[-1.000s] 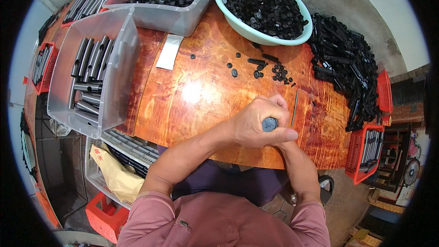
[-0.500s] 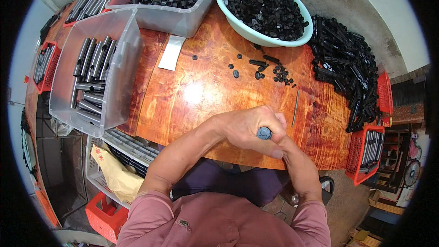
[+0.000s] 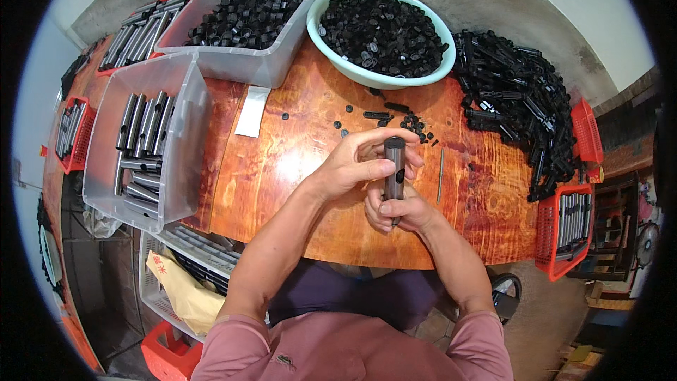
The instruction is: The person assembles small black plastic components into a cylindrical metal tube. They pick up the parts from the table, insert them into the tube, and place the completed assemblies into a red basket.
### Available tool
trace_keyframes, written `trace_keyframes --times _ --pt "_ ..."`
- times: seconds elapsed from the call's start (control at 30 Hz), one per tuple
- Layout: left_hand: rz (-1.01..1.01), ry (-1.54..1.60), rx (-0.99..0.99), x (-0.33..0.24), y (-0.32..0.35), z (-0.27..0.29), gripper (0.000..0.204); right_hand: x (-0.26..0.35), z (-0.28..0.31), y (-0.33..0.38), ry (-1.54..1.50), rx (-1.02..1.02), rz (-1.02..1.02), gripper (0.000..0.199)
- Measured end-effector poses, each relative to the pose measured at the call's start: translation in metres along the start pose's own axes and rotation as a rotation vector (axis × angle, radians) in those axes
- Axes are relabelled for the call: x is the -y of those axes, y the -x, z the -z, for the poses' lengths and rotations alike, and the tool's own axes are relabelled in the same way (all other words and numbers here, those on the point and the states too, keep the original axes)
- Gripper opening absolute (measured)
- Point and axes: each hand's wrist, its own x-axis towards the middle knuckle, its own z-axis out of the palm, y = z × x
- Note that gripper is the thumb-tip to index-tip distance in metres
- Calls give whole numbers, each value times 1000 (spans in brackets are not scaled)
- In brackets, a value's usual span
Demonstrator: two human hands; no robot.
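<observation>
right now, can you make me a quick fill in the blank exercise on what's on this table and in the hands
1. Both hands, the left hand and the right hand, hold one dark metal ____ upright above the table.
2. The round green bowl is full of small ____ caps.
3. The clear bin at the person's left holds metal tubes lying ____.
4. A thin rod lies on the table to the ____ of the hands.

Missing words: tube; black; flat; right
</observation>
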Motion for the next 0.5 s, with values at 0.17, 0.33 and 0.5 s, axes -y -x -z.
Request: trace_keyframes --times 0.17,0.33,0.5 --pt "-62 160 -21 10 -5 5 65 4 -1 1 39 -40 76 34" --pt "-62 288 -21 20 -5 13 62 6 1 2 96 -48 104 39" --pt "-43 276 -61 17 -4 13 59 6 2 2 89 -26 125 44"
